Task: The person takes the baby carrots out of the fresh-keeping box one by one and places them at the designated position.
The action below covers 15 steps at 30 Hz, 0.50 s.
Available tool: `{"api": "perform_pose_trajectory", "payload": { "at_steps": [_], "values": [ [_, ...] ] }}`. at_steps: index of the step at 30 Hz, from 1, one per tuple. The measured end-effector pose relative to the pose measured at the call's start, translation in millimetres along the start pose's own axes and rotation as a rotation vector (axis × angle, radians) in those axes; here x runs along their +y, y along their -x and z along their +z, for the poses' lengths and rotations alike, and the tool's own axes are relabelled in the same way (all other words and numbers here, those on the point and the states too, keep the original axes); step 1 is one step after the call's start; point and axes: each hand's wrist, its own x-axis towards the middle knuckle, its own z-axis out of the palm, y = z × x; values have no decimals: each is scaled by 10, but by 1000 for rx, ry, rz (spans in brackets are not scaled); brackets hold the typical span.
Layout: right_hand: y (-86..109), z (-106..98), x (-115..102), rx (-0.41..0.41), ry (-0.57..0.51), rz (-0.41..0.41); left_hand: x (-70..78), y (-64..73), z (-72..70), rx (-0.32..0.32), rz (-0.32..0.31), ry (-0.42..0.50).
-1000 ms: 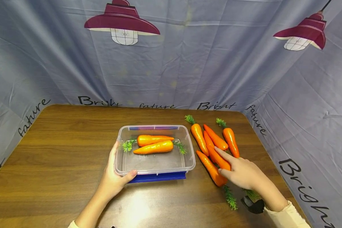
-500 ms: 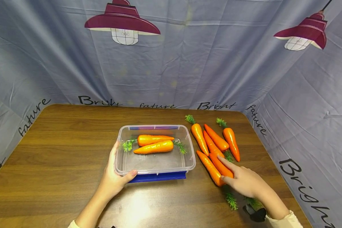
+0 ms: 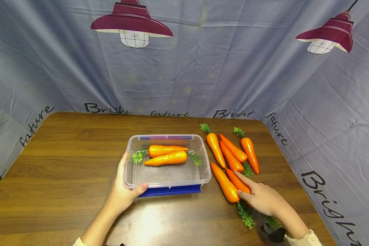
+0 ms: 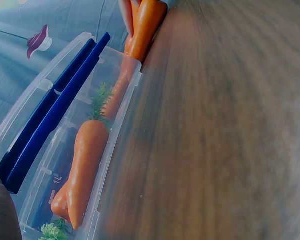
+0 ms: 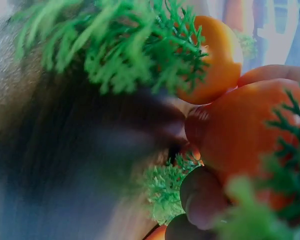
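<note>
My left hand (image 3: pixel 123 193) grips the left front corner of a clear plastic food container (image 3: pixel 169 177), thumb over the rim near a blue latch (image 3: pixel 172 190). Two orange carrots (image 3: pixel 169 158) with green tops lie in it, side by side. On the right, my right hand (image 3: pixel 262 198) holds another carrot (image 3: pixel 237 181) between thumb and fingers, low at the table. Curled fingertips (image 5: pixel 202 200) show under that carrot (image 5: pixel 245 125) in the right wrist view. Touching it on the left is a further carrot (image 3: pixel 224 184), its leafy top toward me.
Beyond the right hand lie several more carrots, among them one at the back (image 3: pixel 214 147) and one at the far right (image 3: pixel 249 152). A dark object (image 3: pixel 273 234) sits by the right wrist. A printed curtain (image 3: pixel 184 68) closes off the table's (image 3: pixel 64 171) far edge.
My right hand has drawn slightly toward me and right, and its carrot has shifted with it. The carrot beside it has turned, its green top swinging left. Left hand and container are still.
</note>
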Motion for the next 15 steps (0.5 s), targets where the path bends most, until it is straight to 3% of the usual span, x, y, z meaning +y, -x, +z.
{"api": "perform_pose_trajectory", "payload": {
  "at_steps": [15],
  "values": [
    [13, 99, 102, -66, -52, 25, -3, 0, -1, -2, -1, 3]
  ]
}}
